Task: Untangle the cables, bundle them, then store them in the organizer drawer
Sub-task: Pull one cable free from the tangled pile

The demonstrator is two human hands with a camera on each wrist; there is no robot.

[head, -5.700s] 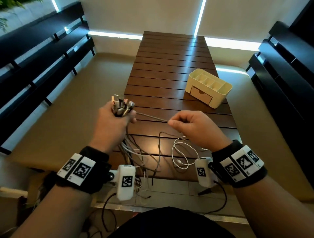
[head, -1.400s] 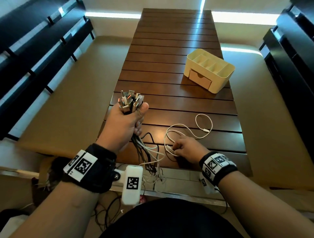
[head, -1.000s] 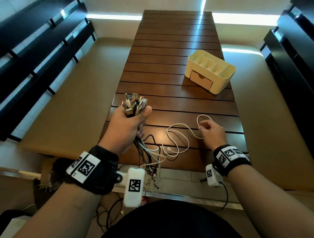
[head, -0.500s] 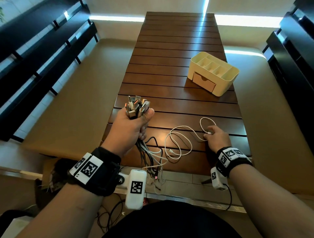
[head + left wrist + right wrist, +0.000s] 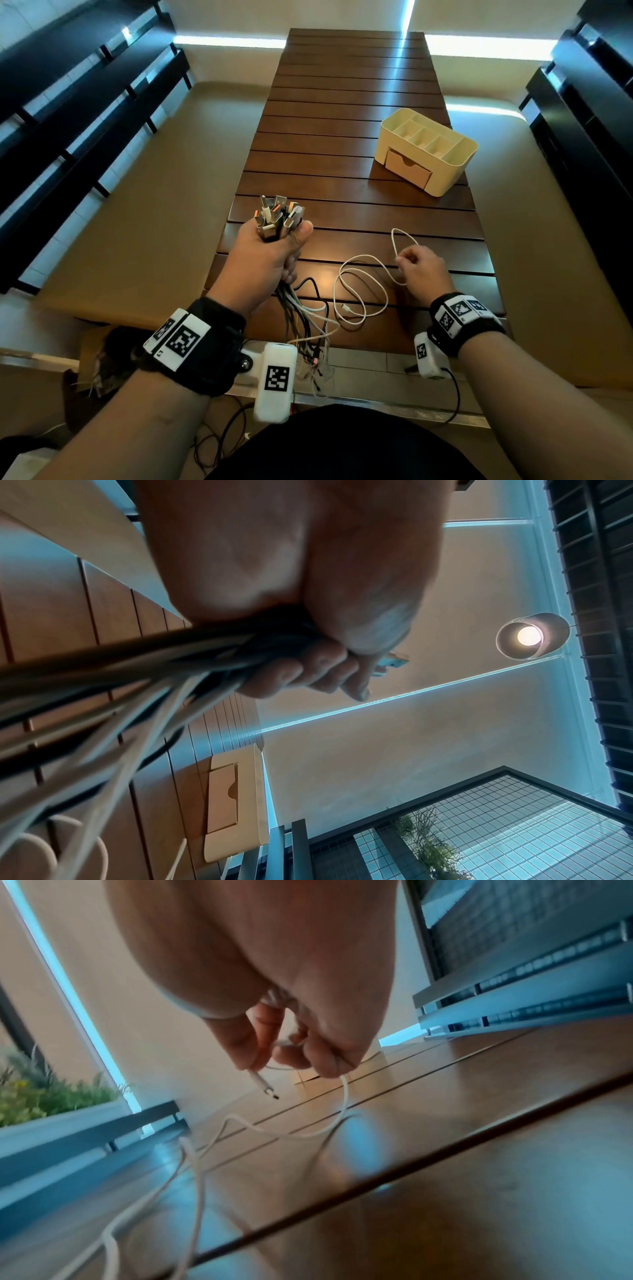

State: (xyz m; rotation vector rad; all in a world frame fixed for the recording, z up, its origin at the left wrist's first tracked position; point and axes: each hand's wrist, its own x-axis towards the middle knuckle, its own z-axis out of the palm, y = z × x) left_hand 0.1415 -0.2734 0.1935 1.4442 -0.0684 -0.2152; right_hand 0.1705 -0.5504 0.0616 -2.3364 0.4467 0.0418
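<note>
Above table [image 5: 342, 212], right hand [image 5: 423, 274] lifted white cable [image 5: 356, 294]

It looks like a home living space, or perhaps a lounge. A long slatted wooden table [image 5: 346, 113] stands on a beige floor between dark slatted benches [image 5: 78, 102]. A hanging lamp [image 5: 529, 635] glows overhead, and a green plant [image 5: 41, 1093] sits by the window (with strip lights along the walls).

- White cable [image 5: 356, 287], at 5 o'clock on the dark brown slatted table [image 5: 349, 85].
- Cream-yellow organizer [image 5: 455, 164], tan drawer [image 5: 407, 168], at 2 o'clock.
- Black wristbands [image 5: 219, 353] bearing black-and-white square-patterned tags.
</note>
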